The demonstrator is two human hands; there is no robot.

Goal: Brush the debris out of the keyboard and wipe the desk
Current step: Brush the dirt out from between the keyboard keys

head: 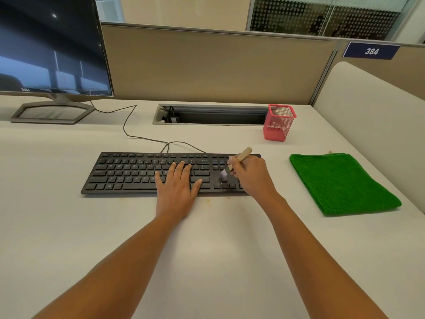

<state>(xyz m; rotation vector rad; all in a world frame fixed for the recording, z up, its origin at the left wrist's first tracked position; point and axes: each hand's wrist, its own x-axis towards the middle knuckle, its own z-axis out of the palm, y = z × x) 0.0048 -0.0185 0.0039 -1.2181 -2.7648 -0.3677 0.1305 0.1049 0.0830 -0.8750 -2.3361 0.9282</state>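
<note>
**Brush at the keyboard's right end**

At far left, the monitor (53, 42) shows a Dell badge (25, 89) on its lower bezel. The black keyboard (128, 173) lies on the desk (207, 238), long axis running left to right. Our left hand (177, 189) rests flat on its middle keys, fingers straight, holding nothing. Just to its right, our right hand (250, 176) pinches the wooden-handled brush (239, 158), blurred bristles down near the arrow keys. We judge most of the keys lie leftward of the brush. The folded green cloth (342, 183) lies further right, nearer the right hand. The blue plate (371, 51) reads 384.
</note>
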